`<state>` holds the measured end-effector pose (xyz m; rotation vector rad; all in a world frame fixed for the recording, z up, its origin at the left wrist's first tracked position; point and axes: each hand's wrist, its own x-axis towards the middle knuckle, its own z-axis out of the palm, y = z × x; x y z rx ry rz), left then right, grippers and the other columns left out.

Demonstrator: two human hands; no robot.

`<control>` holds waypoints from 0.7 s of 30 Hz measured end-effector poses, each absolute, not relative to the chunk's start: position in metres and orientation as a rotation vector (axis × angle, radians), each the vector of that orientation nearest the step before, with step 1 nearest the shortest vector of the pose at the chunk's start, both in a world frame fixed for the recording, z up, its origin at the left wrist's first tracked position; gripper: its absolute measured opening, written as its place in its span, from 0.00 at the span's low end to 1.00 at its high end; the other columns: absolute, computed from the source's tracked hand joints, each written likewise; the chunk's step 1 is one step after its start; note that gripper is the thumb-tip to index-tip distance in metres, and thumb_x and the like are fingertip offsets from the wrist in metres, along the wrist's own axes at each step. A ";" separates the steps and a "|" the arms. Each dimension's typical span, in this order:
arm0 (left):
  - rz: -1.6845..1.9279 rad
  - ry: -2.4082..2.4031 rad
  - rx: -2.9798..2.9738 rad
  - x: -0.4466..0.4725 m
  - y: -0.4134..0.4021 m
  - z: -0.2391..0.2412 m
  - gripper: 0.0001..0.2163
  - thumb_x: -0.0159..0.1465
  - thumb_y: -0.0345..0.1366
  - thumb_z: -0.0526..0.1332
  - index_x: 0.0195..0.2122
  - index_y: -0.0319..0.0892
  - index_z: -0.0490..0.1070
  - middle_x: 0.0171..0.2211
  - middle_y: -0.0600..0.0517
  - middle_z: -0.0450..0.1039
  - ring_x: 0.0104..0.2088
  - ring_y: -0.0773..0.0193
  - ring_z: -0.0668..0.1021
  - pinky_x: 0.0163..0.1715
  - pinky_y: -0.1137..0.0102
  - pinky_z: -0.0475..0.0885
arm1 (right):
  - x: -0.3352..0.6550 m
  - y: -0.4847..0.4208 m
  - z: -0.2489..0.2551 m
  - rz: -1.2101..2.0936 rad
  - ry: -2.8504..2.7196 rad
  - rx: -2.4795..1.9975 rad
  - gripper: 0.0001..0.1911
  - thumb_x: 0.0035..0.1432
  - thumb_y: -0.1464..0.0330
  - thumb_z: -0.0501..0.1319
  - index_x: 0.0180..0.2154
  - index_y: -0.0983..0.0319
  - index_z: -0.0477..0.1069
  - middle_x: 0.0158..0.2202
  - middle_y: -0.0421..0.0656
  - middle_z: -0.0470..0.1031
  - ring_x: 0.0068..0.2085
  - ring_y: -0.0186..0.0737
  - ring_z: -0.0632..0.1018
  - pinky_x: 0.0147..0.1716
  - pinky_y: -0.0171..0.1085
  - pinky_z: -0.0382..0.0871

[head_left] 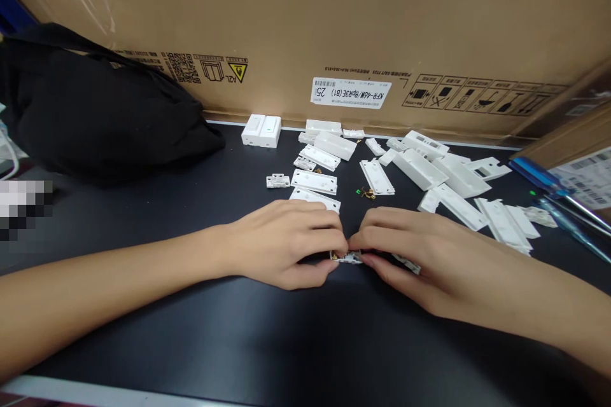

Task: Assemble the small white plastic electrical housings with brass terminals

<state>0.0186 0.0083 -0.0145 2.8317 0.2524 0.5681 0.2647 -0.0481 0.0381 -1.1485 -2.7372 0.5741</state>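
We hold the small white base (352,259) between us, our left hand (296,245) pinching its left end, our right hand (424,254) its right. If either pinch slackens or presses unevenly, we could lose the brass bit (335,255) at its left end. Just right of the base, a white strip (407,263) under our right hand might get knocked. Beyond the base, loose brass contacts (368,193) and flat plates (314,182) crowd us; farthest behind it, the carton (286,13) walls off our reach.

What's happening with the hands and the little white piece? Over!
Left hand and right hand both pinching small white part. Brass-coloured bit at its left end. White plates lie beyond; hands partly cover the part.
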 end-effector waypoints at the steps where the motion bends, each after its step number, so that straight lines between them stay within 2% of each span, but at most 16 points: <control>1: 0.567 0.248 2.818 0.018 0.009 -0.015 0.06 0.71 0.34 0.57 0.43 0.42 0.73 0.40 0.49 0.78 0.41 0.61 0.79 0.44 0.68 0.75 | 0.265 -0.047 0.038 0.570 -2.745 -1.123 0.10 0.68 0.71 0.56 0.42 0.58 0.77 0.39 0.44 0.76 0.37 0.41 0.76 0.36 0.39 0.68; 11: 0.571 0.235 2.747 0.018 0.011 -0.016 0.05 0.71 0.34 0.58 0.44 0.42 0.73 0.42 0.49 0.78 0.43 0.61 0.80 0.46 0.67 0.75 | 0.270 -0.044 0.036 0.584 -2.808 -1.025 0.14 0.66 0.75 0.57 0.46 0.55 0.77 0.40 0.42 0.74 0.39 0.41 0.75 0.39 0.39 0.67; 21: 0.589 0.222 2.737 0.019 0.011 -0.014 0.05 0.70 0.33 0.58 0.43 0.42 0.73 0.39 0.49 0.79 0.41 0.60 0.80 0.44 0.67 0.75 | 0.269 -0.044 0.035 0.491 -2.853 -0.940 0.17 0.61 0.79 0.57 0.45 0.57 0.78 0.35 0.42 0.74 0.37 0.42 0.75 0.37 0.40 0.64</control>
